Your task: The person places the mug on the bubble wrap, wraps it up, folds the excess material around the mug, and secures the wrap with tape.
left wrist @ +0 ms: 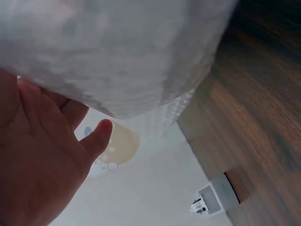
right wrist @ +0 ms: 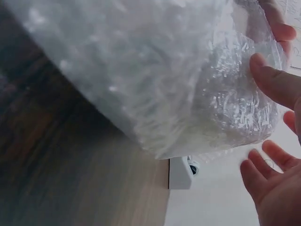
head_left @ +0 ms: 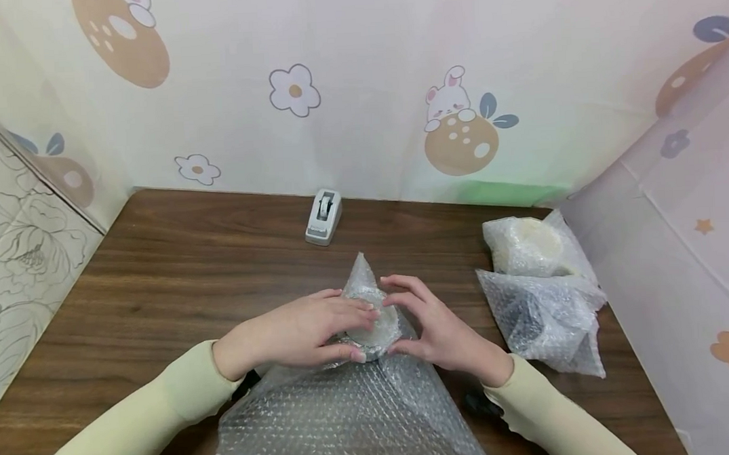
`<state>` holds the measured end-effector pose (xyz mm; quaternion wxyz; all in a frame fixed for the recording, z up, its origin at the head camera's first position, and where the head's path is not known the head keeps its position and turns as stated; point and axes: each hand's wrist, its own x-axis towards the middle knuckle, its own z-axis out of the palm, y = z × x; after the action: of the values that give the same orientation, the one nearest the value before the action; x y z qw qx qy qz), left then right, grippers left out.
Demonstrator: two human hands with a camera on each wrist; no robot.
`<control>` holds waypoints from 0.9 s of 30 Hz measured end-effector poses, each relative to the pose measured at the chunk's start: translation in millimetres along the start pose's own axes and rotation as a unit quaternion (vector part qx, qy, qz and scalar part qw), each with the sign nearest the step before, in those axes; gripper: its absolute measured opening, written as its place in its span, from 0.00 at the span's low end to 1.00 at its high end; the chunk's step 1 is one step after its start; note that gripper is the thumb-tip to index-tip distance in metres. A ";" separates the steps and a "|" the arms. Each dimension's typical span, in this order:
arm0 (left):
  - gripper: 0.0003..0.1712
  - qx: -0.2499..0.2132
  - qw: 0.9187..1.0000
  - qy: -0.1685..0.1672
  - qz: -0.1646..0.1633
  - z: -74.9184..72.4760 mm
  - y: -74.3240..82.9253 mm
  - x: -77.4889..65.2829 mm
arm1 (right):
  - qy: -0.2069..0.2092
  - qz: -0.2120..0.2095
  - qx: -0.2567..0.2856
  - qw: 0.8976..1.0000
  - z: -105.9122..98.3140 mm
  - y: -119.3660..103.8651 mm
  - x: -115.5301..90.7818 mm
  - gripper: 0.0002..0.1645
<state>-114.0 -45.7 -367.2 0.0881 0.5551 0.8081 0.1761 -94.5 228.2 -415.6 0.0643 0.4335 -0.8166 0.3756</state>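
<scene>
A round, pale-topped object (head_left: 377, 325) stands wrapped in bubble wrap (head_left: 342, 415), which spreads toward the near table edge and rises to a pointed tip behind. What is inside cannot be told. My left hand (head_left: 316, 328) reaches over from the left, its fairly straight fingers resting on the top, thumb at the near side. From the right, my right hand (head_left: 432, 326) stands beside the bundle with spread, bent fingers. In the right wrist view its thumb (right wrist: 275, 82) is at the crinkled plastic, while other fingers (right wrist: 254, 172) are apart from it.
A grey tape dispenser (head_left: 324, 217) sits at the back of the brown wooden table (head_left: 207, 261). To the right lie two bubble-wrapped bundles (head_left: 542, 315), one behind the other. A printed curtain (head_left: 361, 139) hangs behind the table.
</scene>
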 end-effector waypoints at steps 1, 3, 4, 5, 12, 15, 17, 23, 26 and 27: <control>0.31 0.016 1.000 -0.008 -0.003 0.7 0.7 0.0 | 0.002 -0.010 -0.016 1.000 0.1 0.4 -0.9 0.37; 0.33 0.045 0.999 -0.017 -0.008 2.1 2.3 0.0 | 0.006 -0.039 -0.032 0.999 0.8 1.3 -2.5 0.28; 0.34 0.062 0.998 -0.018 -0.008 3.1 3.2 0.1 | 0.006 -0.054 -0.037 0.998 1.1 1.1 -3.1 0.24; 0.34 0.081 0.997 -0.016 -0.006 4.0 4.2 0.4 | 0.003 -0.068 -0.043 0.997 1.4 0.6 -3.6 0.21; 0.36 0.147 0.989 -0.003 0.001 8.8 8.6 1.9 | -0.052 -0.115 -0.105 0.986 0.4 -7.2 -2.5 0.12; 0.37 0.126 0.992 -0.013 0.002 7.5 6.5 1.7 | -0.065 -0.111 -0.121 0.984 -1.2 -8.7 -1.9 0.12; 0.35 0.091 0.996 -0.010 0.010 4.6 3.1 -0.7 | -0.068 -0.112 -0.121 0.984 -1.1 -8.9 -1.0 0.11; 0.15 0.027 0.993 0.095 0.071 -9.2 -11.7 -18.8 | -0.053 -0.118 -0.112 0.985 2.7 -8.6 -1.5 0.09; 0.18 0.092 0.983 0.136 0.084 -13.4 -20.9 -33.9 | -0.043 -0.118 -0.117 0.985 4.5 -7.9 -4.0 0.09; 0.20 0.126 0.978 0.140 0.087 -13.5 -24.2 -39.7 | -0.040 -0.117 -0.119 0.985 4.8 -7.7 -4.6 0.10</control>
<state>-124.9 -92.9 -366.2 -0.1124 0.5999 0.7766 0.1562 -84.8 225.4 -416.7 0.1267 0.5297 -0.8012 0.2479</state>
